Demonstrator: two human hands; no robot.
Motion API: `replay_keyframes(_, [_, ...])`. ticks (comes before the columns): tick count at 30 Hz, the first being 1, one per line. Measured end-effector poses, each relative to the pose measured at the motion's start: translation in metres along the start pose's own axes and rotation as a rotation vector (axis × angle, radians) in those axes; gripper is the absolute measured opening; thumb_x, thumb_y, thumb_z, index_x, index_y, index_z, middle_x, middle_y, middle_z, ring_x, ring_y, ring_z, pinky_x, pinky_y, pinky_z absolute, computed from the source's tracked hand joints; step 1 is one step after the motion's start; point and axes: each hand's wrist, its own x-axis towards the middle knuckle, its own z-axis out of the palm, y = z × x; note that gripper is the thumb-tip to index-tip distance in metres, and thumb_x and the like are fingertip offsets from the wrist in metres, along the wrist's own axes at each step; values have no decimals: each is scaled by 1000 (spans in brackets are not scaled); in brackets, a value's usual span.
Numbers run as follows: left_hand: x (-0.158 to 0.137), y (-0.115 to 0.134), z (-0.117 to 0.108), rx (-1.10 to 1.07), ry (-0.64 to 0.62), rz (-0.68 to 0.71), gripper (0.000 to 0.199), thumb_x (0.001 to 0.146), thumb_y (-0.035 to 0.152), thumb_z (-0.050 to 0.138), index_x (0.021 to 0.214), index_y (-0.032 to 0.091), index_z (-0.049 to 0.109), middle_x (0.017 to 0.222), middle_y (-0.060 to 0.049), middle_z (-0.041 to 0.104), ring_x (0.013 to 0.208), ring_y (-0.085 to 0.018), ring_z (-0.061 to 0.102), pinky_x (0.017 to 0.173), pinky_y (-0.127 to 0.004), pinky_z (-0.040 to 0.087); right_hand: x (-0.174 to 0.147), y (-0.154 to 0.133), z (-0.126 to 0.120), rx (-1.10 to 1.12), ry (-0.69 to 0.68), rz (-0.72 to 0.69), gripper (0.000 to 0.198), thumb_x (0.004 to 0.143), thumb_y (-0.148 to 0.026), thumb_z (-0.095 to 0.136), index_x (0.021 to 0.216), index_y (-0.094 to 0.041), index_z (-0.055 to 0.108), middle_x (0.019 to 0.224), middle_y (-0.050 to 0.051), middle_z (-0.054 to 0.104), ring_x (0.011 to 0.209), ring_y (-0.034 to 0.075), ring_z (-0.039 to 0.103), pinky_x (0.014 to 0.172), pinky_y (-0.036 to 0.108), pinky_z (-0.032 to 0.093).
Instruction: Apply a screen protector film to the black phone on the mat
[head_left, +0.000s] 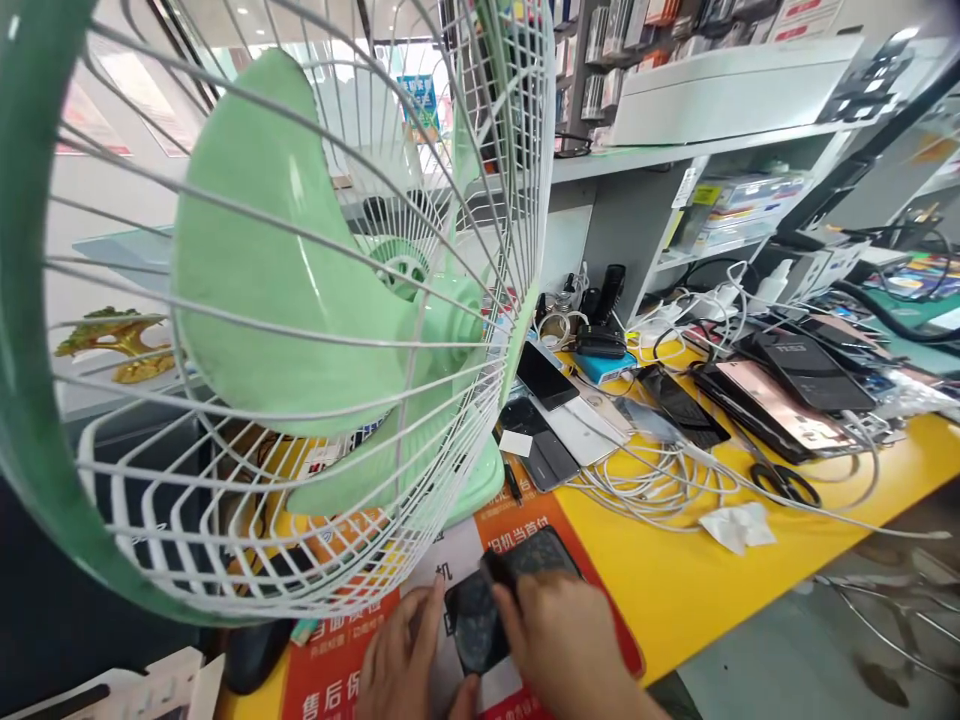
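Observation:
A dark, phone-shaped slab (476, 625) with a mottled surface lies on the red and white printed mat (330, 660). My left hand (405, 655) steadies it, fingers along its left edge and thumb by its lower corner. Closed above its right side, my right hand (566, 635) grips a short black tool (496, 572), whose tip kind I cannot make out. Just beyond lies a second dark mottled piece (547, 550), partly covered by my right hand. Whether the two pieces are joined is hidden.
A large green fan (300, 290) with a white wire cage looms close over the left side. On the yellow table (637, 590) lie several phones (551, 450), coiled white cables (652, 480), black scissors (784, 483) and a crumpled tissue (739, 527). A black mouse (255, 655) sits left.

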Motion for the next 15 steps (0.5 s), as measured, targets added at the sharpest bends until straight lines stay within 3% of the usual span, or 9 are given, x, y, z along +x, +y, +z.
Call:
replay_keyframes(4, [2, 7, -7, -9, 12, -15, 86, 87, 22, 54, 161, 28, 11, 150, -16, 46, 137, -35, 50, 102, -52, 49, -5, -22, 5, 34, -18, -91, 22, 81, -29, 73, 61, -24, 65, 58, 0, 69, 51, 18, 66, 48, 30, 28])
replay_keyframes(9, [5, 12, -15, -56, 9, -11, 82, 90, 26, 55, 161, 29, 14, 156, -13, 42, 142, -33, 44, 107, -51, 47, 4, 18, -7, -42, -12, 35, 32, 95, -26, 59, 64, -19, 65, 60, 8, 69, 51, 21, 66, 49, 31, 28])
replay_keyframes(11, [5, 13, -16, -66, 2, -13, 81, 91, 27, 54, 160, 29, 13, 157, -13, 41, 143, -33, 43, 107, -52, 47, 5, 22, -8, -44, -22, 50, 33, 96, -26, 57, 65, -19, 65, 60, 8, 69, 53, 21, 67, 49, 30, 29])
replay_keyframes(15, [5, 13, -15, -59, 4, -11, 82, 91, 23, 52, 161, 31, 9, 158, -15, 39, 145, -34, 41, 107, -53, 47, -2, -14, 3, 24, -77, -27, 25, 91, -27, 63, 66, -21, 67, 62, 5, 70, 57, 21, 68, 50, 29, 34])
